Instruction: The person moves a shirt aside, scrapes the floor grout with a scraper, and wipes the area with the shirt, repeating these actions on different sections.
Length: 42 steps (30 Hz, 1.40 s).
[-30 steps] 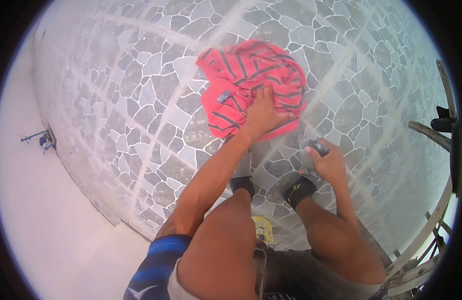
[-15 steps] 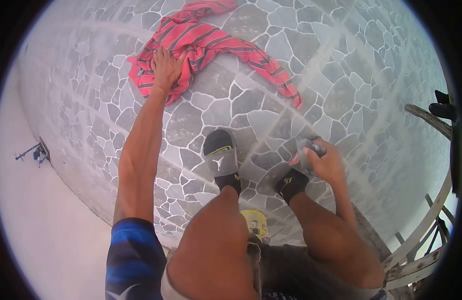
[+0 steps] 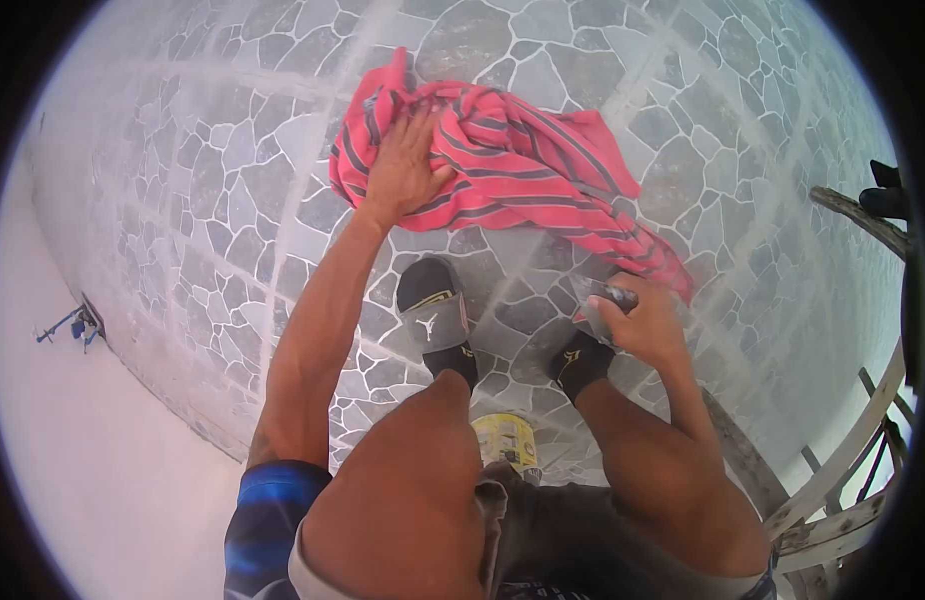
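My left hand [image 3: 405, 165] presses flat, fingers spread, on a red cloth with dark stripes [image 3: 528, 175] that lies bunched on the grey stone-pattern tiled floor [image 3: 213, 200]. The cloth's tail trails right toward my right foot [image 3: 581, 360]. My right hand [image 3: 638, 322] is closed around a small dark object [image 3: 608, 296], held just above that foot. My left foot in a black slide sandal [image 3: 435, 315] stands below the cloth.
A yellow can [image 3: 508, 445] sits on the floor between my legs. A white wall [image 3: 103, 450] borders the tiles on the left, with a small blue fitting [image 3: 78, 322] on it. Wooden poles [image 3: 863, 225] and a frame [image 3: 843, 490] stand at the right.
My left hand has swept the cloth from the far left toward the right and nearer my feet, bunching it up. My right hand has stayed put with its object.
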Available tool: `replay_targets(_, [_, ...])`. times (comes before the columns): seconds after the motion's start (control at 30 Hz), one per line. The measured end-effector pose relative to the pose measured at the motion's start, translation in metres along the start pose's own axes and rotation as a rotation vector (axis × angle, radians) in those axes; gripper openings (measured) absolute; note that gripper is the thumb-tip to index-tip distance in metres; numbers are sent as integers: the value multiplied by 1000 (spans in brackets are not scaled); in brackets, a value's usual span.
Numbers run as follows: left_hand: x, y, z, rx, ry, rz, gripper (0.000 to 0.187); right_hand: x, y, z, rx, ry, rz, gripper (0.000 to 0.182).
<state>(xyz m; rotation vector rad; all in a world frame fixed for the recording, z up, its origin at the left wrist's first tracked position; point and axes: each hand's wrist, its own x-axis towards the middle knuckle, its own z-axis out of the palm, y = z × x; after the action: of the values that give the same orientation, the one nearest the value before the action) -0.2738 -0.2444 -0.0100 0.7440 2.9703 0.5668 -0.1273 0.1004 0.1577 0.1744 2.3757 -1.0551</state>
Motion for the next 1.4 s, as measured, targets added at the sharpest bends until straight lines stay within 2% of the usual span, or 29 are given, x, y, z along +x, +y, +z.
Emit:
replay_targets(0.03, [7, -33, 3, 65, 71, -47, 92, -9, 2, -1, 3, -13, 52, 22])
replay_targets(0.07, [14, -84, 18, 261, 59, -39, 97, -13, 5, -2, 5, -26, 90, 22])
replay_targets(0.1, [22, -94, 12, 198, 81, -227, 100, -15, 8, -7, 3, -29, 123, 21])
replay_targets(0.2, [41, -83, 26, 306, 62, -388, 102, -25, 20, -11, 97, -47, 122, 30])
replay_targets(0.23, [40, -42, 31, 292, 86, -419, 103, -30, 21, -7, 117, -55, 138, 29])
replay_targets(0.27, [29, 3, 33, 252, 53, -315, 91, -28, 21, -4, 130, -51, 139, 28])
replay_targets(0.3, [19, 54, 34, 141, 84, -201, 95, -26, 17, -3, 140, -43, 137, 28])
replay_targets(0.37, [-9, 149, 35, 39, -188, -83, 103, -24, -3, -6, 141, -186, 96, 27])
replay_targets(0.4, [-29, 177, 51, -76, -172, 44, 102, -19, -11, -7, 135, -244, 72, 26])
replay_targets(0.43, [-44, 189, 66, -194, -162, 171, 101, -17, -14, -5, 114, -215, -13, 25])
replay_targets(0.47, [-44, 185, 65, -233, -206, 160, 103, -16, -13, 2, 97, -195, -92, 25])
replay_targets(0.5, [-42, 178, 64, -271, -253, 148, 106, -15, -11, 9, 85, -177, -171, 24])
replay_targets(0.53, [-46, 171, 61, -315, -320, 138, 111, -19, -11, 14, 88, -175, -151, 24])
replay_targets(0.63, [-14, 86, 24, -101, -194, -7, 102, -23, -6, 6, 79, -120, -71, 25])
replay_targets(0.7, [3, -14, 8, 35, 59, -94, 96, -39, -1, 1, 66, -116, 13, 25])
replay_targets(0.73, [6, -72, 0, 289, -124, -142, 94, -45, 3, 0, 69, -110, 35, 25])
replay_targets(0.8, [15, -121, 4, 498, -278, -277, 94, -45, 9, 2, 81, -94, 53, 25])
replay_targets(0.83, [21, -129, 12, 447, -252, -359, 95, -40, 8, 2, 78, -109, 58, 25])
replay_targets(0.9, [31, -85, 14, 278, -158, -464, 97, -37, 7, 6, 75, -153, 86, 26])
replay_targets(0.93, [34, -24, 18, 172, -83, -498, 99, -29, 0, 8, 78, -204, 80, 26])
replay_targets(0.97, [30, 26, 27, 132, -40, -337, 99, -22, -10, 8, 78, -259, 79, 26])
replay_targets(1.0, [29, 82, 17, 146, -303, -221, 95, -17, -18, 7, 75, -303, 76, 27])
replay_targets(1.03, [17, 124, 30, 78, -312, -58, 93, -13, -20, 7, 58, -303, 27, 27])
replay_targets(1.1, [-3, 160, 52, -309, -20, 193, 81, -3, -20, 13, 25, -288, -66, 28])
replay_targets(1.2, [-7, 118, 56, -383, -232, 147, 80, 2, -19, 16, 11, -311, -41, 28])
replay_targets(1.23, [-2, 90, 47, -317, -118, 151, 80, -3, -14, 16, 8, -297, -21, 28])
replay_targets(1.27, [8, 63, 19, -216, -146, 12, 86, -6, -9, 16, 9, -270, -12, 29])
replay_targets(1.37, [29, -56, -3, 130, 133, -115, 86, -16, -9, 11, 21, -226, 50, 28])
replay_targets(1.4, [34, -73, -5, 167, 116, -213, 86, -16, -12, 9, 25, -220, 73, 27])
